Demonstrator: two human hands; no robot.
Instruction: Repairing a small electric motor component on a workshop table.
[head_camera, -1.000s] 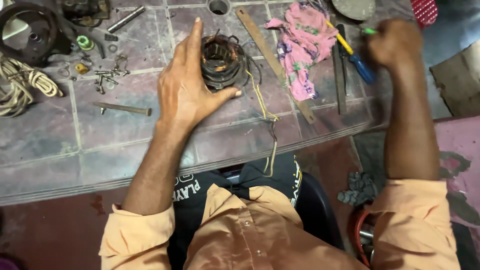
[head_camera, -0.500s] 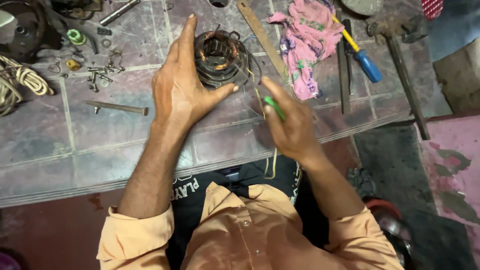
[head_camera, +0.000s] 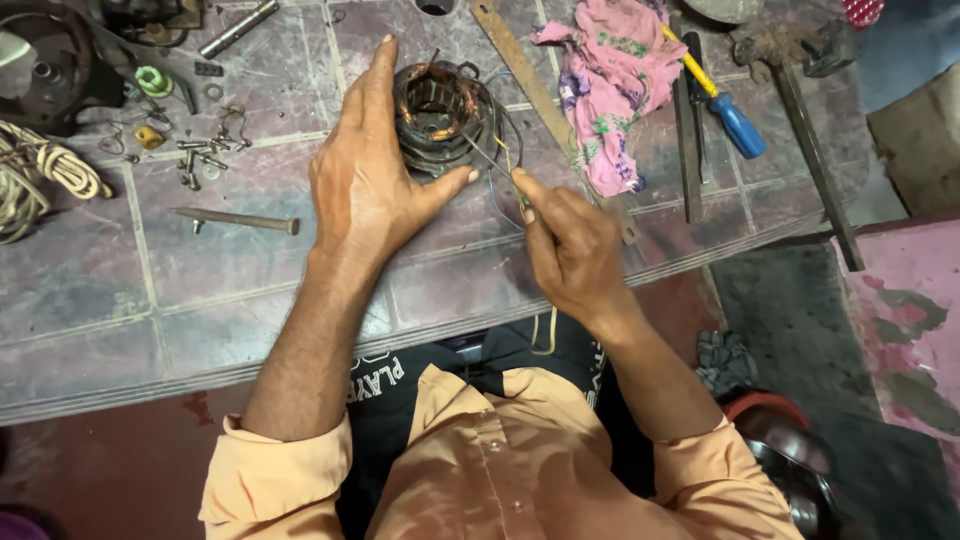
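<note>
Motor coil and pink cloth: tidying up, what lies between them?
A long rusty metal strip lies slanted between the motor coil and pink cloth, in the head view.

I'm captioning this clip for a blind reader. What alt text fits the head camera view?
A person's left hand steadies a round motor stator wound with copper wire on a tiled bench, while the right hand holds a thin tool with its tip at the windings. A pink cloth, a blue-handled screwdriver, bolts and rope lie around.
</note>
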